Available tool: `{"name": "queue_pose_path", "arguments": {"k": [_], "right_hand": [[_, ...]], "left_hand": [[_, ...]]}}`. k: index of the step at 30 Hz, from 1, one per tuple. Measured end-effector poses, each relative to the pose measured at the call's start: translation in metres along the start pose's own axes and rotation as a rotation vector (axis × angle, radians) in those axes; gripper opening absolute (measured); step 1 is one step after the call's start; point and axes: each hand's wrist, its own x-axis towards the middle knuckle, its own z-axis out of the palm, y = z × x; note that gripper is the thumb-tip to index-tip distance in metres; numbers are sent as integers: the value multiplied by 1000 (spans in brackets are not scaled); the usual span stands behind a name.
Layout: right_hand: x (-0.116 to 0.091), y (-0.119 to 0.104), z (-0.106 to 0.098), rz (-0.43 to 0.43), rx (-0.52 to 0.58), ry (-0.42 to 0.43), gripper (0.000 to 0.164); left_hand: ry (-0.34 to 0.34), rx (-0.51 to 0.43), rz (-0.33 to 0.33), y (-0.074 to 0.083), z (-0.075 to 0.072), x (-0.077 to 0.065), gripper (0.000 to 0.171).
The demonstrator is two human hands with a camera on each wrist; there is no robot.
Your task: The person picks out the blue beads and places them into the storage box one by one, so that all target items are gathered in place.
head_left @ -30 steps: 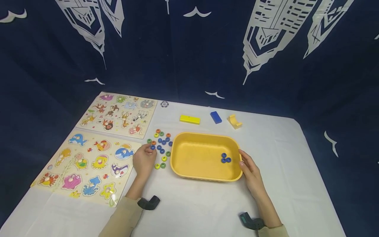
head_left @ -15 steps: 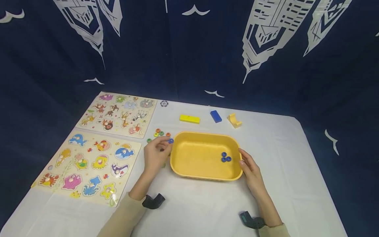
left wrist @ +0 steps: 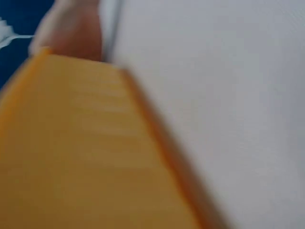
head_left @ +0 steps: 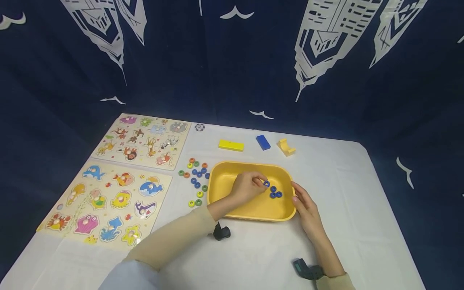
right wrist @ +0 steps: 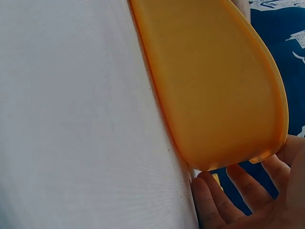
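My left hand [head_left: 248, 187] is over the inside of the yellow tray [head_left: 250, 165], pinching a blue bead [head_left: 266, 183] at its fingertips. Close beside that bead, 3 blue beads [head_left: 273, 189] lie on the tray floor. My right hand [head_left: 306, 209] is at the tray's right end, its fairly straight fingers against the outer wall. The right wrist view has these fingers [right wrist: 245, 186] spread along the end of the tray [right wrist: 214, 86]. The left wrist view is blurred; it looks along the tray [left wrist: 95, 143], and the held bead is out of sight there.
Left of the tray lie loose beads [head_left: 193, 181] in blue, green, yellow and orange. Two animal puzzle boards [head_left: 105, 205] cover the table's left side. Behind the tray stand a yellow block [head_left: 231, 145], a blue block [head_left: 263, 142] and a pale curved block [head_left: 286, 147].
My left hand has picked a blue bead from the loose pile and carried it right, over the tray, to near the beads inside. The right hand stays at the tray's end.
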Motion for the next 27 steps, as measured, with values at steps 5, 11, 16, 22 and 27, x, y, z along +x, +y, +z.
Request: {"name": "queue_pose_path", "arguments": {"k": [5,11,16,22,27], "right_hand": [[-1,-1,-2,3,13,3,41],[-2,-1,-2,-1,4,-1,41],[-1,-1,0,-6,-4,-12,41],[-1,-1,1,5,1,-5,41],[-1,-1,1,2,12,3,41]], "left_hand": [[-117,125,-58,-5,19,7,16],[-182,209,-90,-6,25,11,18],[-227,270,-61,3,15,4,33],[-71,153,101,25,-17,-24,40],[172,-48,202,25,-53,-49,34]]}}
